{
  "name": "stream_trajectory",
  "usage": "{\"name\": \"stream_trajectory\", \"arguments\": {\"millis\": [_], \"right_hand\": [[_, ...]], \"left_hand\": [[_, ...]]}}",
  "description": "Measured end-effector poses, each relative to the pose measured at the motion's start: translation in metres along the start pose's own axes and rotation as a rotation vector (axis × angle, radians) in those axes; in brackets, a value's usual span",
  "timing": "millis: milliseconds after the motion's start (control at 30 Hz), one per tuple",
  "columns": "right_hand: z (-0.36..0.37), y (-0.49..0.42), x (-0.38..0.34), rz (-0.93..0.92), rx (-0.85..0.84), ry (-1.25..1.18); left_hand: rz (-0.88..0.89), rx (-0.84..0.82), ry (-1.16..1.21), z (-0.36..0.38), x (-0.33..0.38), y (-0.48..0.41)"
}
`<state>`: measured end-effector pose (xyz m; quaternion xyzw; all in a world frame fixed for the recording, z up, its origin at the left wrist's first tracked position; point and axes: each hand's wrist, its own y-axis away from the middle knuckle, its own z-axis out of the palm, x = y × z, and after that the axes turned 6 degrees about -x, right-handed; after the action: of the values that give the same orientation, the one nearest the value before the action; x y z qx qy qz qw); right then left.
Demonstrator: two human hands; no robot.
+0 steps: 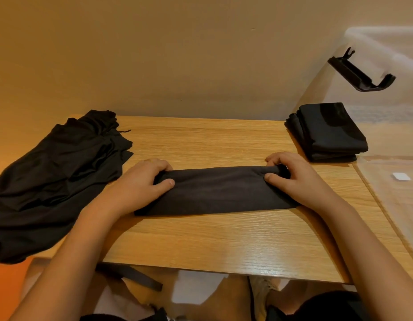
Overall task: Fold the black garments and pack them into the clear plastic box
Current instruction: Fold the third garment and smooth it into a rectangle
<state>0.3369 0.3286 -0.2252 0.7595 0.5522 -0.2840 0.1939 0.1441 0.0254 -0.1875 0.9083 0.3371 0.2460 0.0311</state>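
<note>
Garment: a long folded black strip, being held flat across the middle of the counter, with both ends being covered by the hands.
Left hand: the grip is being closed on the strip's left end, the thumb being laid on top and the fingers curled over the far edge.
Right hand: the grip is being closed on the right end, where a bunched fold is being pinched between thumb and fingers.
Pile: loose black garments, heaped at the counter's left and spilling over its near-left edge, just beside the left forearm.
Stack: folded black garments at the far right corner, by the box. Whether inside it or just beside it cannot be told.
Box: clear plastic, blurred, at the right. A black latch is being seen on its wall.
</note>
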Motion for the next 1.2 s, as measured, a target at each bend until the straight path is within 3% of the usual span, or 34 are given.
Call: {"name": "stream_trajectory", "arguments": {"millis": [133,267,500,700,900,1033,1100,1200], "right_hand": [[-0.014,-0.004,-0.012,0.022,-0.047,-0.19],[-0.026,-0.031,-0.032,0.038,-0.1,-0.315],[0.001,-0.115,-0.052,0.067,-0.09,-0.204],[0.038,-0.14,-0.077,-0.058,-0.082,-0.139],[0.04,-0.089,-0.095,-0.207,0.02,-0.08],[0.035,-0.029,-0.091,-0.201,-0.165,-0.104],[0.039,-0.002,-0.087,-0.192,-0.205,-0.147],[0.047,0.029,-0.085,-0.208,-0.259,-0.179]], "left_hand": [[0.035,-0.044,0.362,-0.006,-0.005,0.013],[-0.014,-0.053,0.482,-0.006,-0.015,0.02],[-0.161,-0.275,0.586,0.0,-0.012,0.044],[-0.155,-0.444,0.83,0.02,0.01,0.062],[-0.07,-0.372,0.735,0.014,0.007,0.073],[-0.025,-0.003,0.577,0.013,-0.006,0.076],[0.111,0.149,0.391,0.016,-0.018,0.076],[0.377,-0.01,0.284,0.026,-0.034,0.075]]}}
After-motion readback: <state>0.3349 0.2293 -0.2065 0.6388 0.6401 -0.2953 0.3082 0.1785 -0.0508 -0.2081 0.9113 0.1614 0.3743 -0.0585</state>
